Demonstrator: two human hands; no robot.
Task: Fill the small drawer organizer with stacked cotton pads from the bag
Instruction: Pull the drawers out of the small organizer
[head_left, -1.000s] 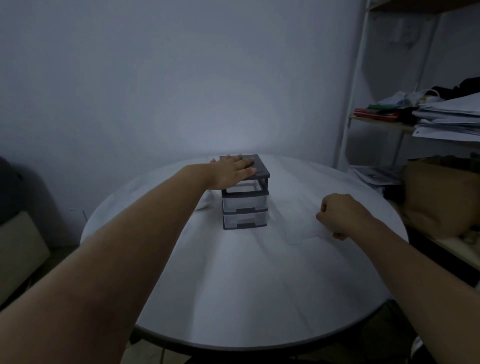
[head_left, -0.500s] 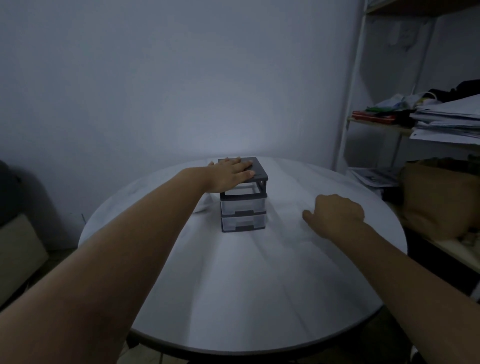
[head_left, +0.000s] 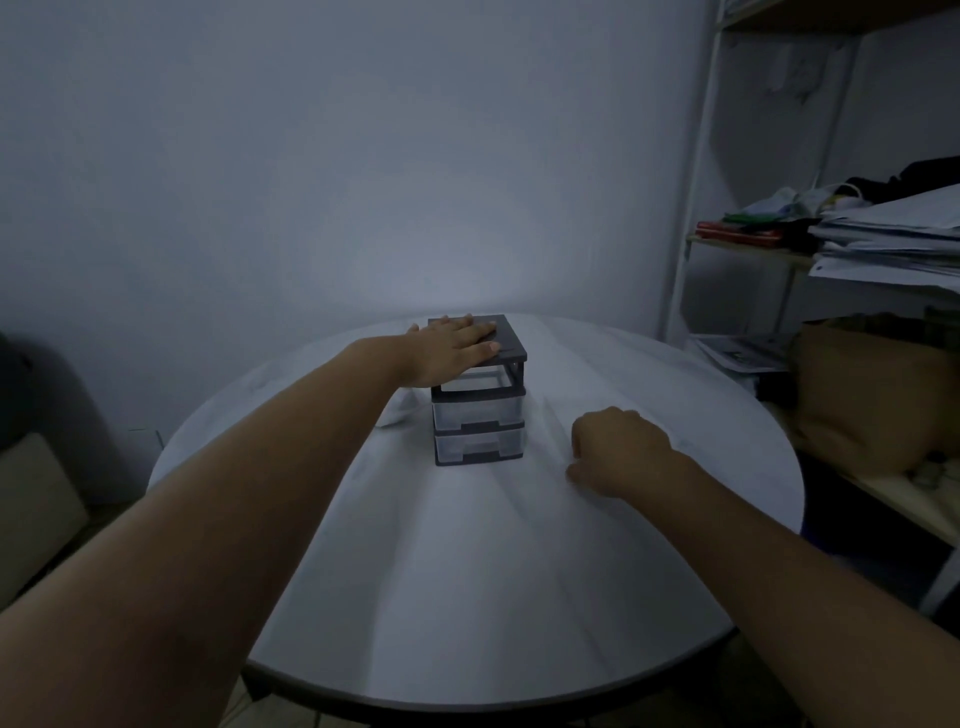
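A small drawer organizer (head_left: 478, 415) with a dark frame and clear drawers stands at the middle of the round white table (head_left: 467, 597). Its top slot looks hollow; the two drawers below are pushed in. My left hand (head_left: 457, 348) rests flat on the organizer's lid, fingers straight. My right hand (head_left: 618, 452) lies on the table to the organizer's right, knuckles up and fingers curled down round a faint translucent thing, seemingly a clear drawer (head_left: 678, 441), mostly hidden under the hand. A white soft thing (head_left: 397, 410), perhaps the bag, shows behind my left wrist.
A white shelf unit (head_left: 701, 208) stands at the right with stacked papers (head_left: 893, 239), folded cloth and a brown bag (head_left: 872, 395). A plain wall is close behind the table. A pale cushion (head_left: 31, 509) sits low at the left.
My right hand has slid left across the table towards the organizer, drawing the translucent thing along. My left hand has stayed on the lid.
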